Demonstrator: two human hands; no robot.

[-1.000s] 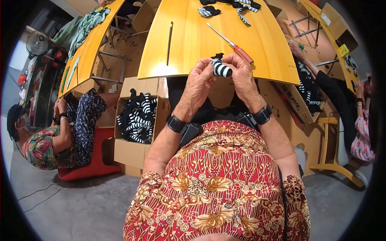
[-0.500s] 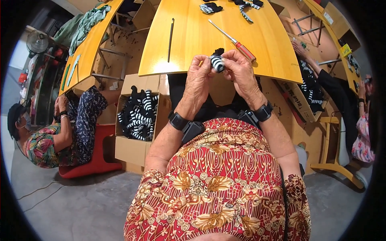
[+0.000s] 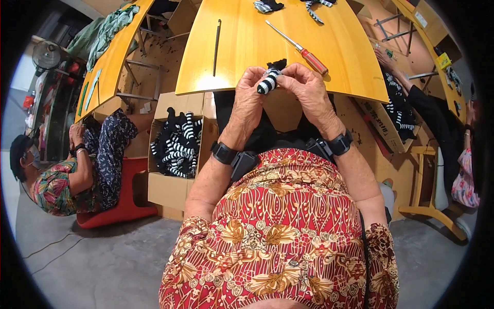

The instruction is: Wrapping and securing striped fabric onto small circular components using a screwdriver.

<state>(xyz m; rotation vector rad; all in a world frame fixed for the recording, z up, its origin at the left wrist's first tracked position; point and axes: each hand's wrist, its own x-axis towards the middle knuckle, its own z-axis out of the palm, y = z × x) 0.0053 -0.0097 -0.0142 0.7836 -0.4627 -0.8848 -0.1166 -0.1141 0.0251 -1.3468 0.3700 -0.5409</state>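
- The left hand point(image 3: 248, 100) and the right hand point(image 3: 309, 90) are raised together in front of the near edge of the yellow surface point(image 3: 247, 46).
- Between them is a small striped sock point(image 3: 268, 81), black and white; the fingers of both hands are closed on it, left from the left side, right from the right side.
- A black part of the sock sticks up just above the fingers.
- A screwdriver point(image 3: 301, 47) with a red handle lies on the surface, just beyond the right fingers.
- A thin dark rod point(image 3: 217, 40) lies on the surface, farther to the left of the left fingers.
- Below and left of the left hand, a cardboard box point(image 3: 170, 190) on the floor holds more striped socks point(image 3: 177, 147).
- Both wrists wear a black band.
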